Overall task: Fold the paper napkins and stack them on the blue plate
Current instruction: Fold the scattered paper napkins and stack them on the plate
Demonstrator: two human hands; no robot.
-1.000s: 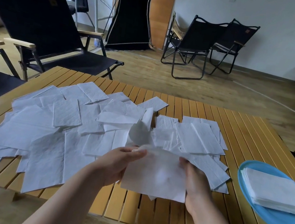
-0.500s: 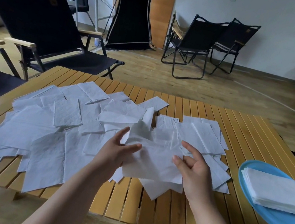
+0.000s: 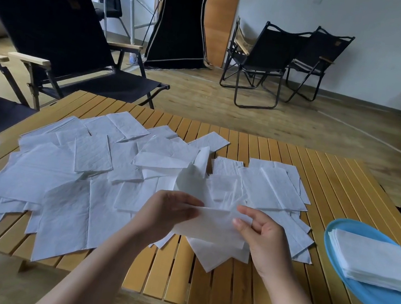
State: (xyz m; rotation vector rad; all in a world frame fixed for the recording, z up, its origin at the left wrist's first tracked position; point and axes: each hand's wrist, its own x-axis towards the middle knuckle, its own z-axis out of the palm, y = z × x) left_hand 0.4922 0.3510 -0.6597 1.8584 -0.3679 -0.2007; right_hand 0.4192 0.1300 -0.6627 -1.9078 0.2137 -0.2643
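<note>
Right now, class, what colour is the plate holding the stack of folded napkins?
Blue: the plate shows best in the head view, at the table's right edge.

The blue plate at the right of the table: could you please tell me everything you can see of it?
The blue plate is round, light blue and smooth, possibly plastic, with a shallow raised rim. It rests flat near the right edge of the slatted wooden table, partly cut off by the picture's edge. A neat stack of folded white napkins sits on it, covering much of its centre. Neither hand touches it; the loose napkins lie to its left.
</note>
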